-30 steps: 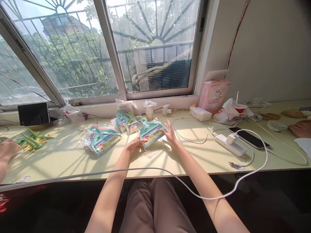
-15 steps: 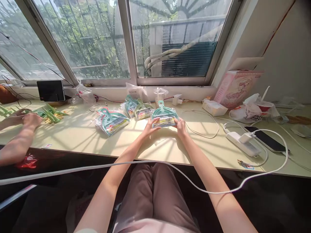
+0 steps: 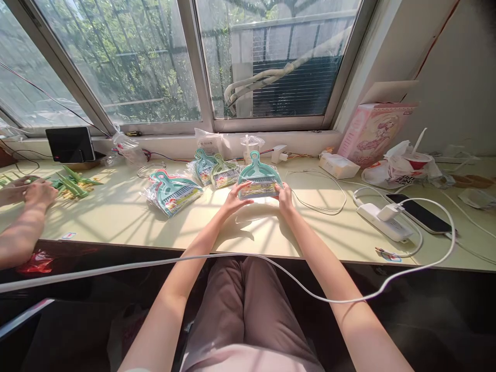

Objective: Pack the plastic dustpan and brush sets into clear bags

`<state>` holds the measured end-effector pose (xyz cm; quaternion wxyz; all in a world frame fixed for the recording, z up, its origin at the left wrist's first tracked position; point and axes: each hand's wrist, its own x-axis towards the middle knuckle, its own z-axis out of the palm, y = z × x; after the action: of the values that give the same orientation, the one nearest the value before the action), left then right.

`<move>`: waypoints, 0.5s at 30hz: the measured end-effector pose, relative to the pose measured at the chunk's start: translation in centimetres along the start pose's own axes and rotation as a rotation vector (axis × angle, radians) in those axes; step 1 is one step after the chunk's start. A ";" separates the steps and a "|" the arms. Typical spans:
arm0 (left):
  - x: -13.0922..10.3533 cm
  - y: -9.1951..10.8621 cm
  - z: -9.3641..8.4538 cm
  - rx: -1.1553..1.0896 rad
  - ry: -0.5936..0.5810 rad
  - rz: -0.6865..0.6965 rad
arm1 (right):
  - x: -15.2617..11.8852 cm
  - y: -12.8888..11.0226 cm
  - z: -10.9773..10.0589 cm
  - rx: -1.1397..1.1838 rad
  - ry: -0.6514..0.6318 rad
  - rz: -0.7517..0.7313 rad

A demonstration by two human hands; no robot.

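Both hands are now holding the teal packaged brush set (image 3: 259, 181) at the frame's center: the left hand (image 3: 236, 196) and right hand (image 3: 284, 195) have closed their grip on its lower corners. A second ago it was lying tilted under open fingers; now it is sitting squared, handle pointing toward the window, over the table (image 3: 116, 222). The stack of similar packs (image 3: 172, 191) is lying left of it.
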<state>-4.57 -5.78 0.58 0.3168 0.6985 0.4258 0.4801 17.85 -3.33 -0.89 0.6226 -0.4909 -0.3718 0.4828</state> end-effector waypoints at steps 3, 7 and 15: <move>0.1 -0.3 0.1 -0.063 0.055 -0.051 | -0.1 0.1 0.0 -0.015 -0.034 -0.005; 0.3 -0.9 0.0 -0.270 0.137 -0.211 | -0.2 0.1 -0.2 -0.031 -0.213 -0.050; -0.1 -0.5 0.6 -0.299 0.204 -0.207 | -0.1 0.4 -0.3 -0.059 -0.231 -0.034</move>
<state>-4.18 -5.63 -0.10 0.4199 0.5441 0.4489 0.5711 18.00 -3.52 -1.30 0.5691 -0.4438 -0.4631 0.5145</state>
